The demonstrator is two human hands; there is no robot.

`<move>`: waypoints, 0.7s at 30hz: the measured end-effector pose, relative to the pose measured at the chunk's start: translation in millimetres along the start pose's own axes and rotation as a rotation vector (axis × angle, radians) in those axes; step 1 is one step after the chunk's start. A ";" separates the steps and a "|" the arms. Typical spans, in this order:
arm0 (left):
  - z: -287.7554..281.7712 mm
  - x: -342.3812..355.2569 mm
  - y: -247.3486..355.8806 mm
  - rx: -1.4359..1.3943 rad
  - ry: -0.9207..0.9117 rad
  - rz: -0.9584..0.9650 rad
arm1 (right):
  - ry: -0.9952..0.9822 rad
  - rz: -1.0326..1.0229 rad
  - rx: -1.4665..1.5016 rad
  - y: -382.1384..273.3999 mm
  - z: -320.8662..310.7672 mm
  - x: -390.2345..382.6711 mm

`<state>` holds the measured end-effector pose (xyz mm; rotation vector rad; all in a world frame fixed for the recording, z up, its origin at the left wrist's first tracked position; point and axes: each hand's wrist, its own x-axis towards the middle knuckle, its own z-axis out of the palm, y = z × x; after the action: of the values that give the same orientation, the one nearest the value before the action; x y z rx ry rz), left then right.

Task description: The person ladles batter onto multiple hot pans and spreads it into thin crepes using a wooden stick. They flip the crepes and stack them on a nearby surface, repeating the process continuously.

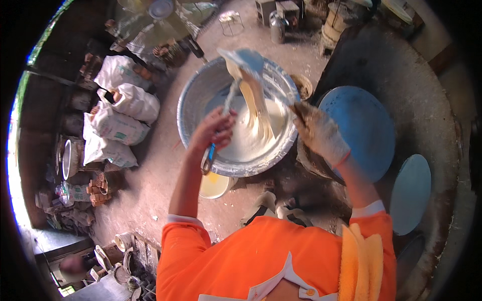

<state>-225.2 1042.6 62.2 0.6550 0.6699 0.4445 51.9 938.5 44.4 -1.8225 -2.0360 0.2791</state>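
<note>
My left hand (215,129) is closed around the handle of a ladle (245,61), whose bowl is raised and blurred by motion. Thick pale batter (257,103) runs off it in a broad stream. Below lies more batter in a large metal basin (187,108), folding in ridges where the stream lands. My right hand (321,131) wears a pale work glove with dark-stained fingertips. Its fingers look stretched out beside the basin's right rim, with no clear object in them. Right of that hand is a large round bluish griddle plate (359,128).
A yellowish bucket (216,185) stands below the basin's near side. White sacks (120,120) are piled at left, and a standing fan (163,12) is at the far side. Another round plate (411,193) lies at right. A metal can (277,27) and small stool (231,22) stand farther off.
</note>
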 end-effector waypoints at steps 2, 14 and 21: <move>49.6 -34.5 61.1 0.136 0.112 0.129 | 0.213 -0.177 0.038 -13.1 -47.6 25.7; 33.4 -32.8 88.3 0.076 0.129 0.237 | 0.302 -0.031 0.561 -10.9 -2.6 62.4; -71.1 -44.6 47.4 -0.365 -0.213 0.129 | 0.244 -0.090 0.188 -46.3 69.1 23.0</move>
<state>-313.7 1080.0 70.7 0.3920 0.3329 0.5906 -20.4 962.6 4.1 -1.5651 -1.8506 0.2039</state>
